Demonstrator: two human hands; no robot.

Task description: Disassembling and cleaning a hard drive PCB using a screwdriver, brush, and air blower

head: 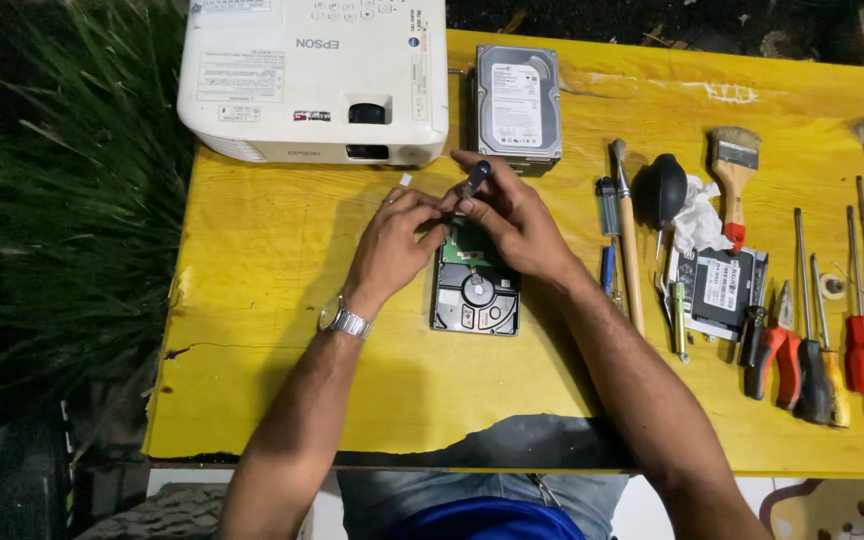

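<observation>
A hard drive [475, 290] lies flat on the yellow tabletop [272, 300], its green board and round metal middle facing up. The left hand [392, 245] presses its top edge with bent fingers. The right hand [512, 215] grips what may be a small screwdriver [476, 178]. Dark grass [62, 200] grows beside the tabletop.

A yellow desk [282, 330] is standing outdoors in darkness, long green grass [62, 170] spreading along its left edge.
</observation>
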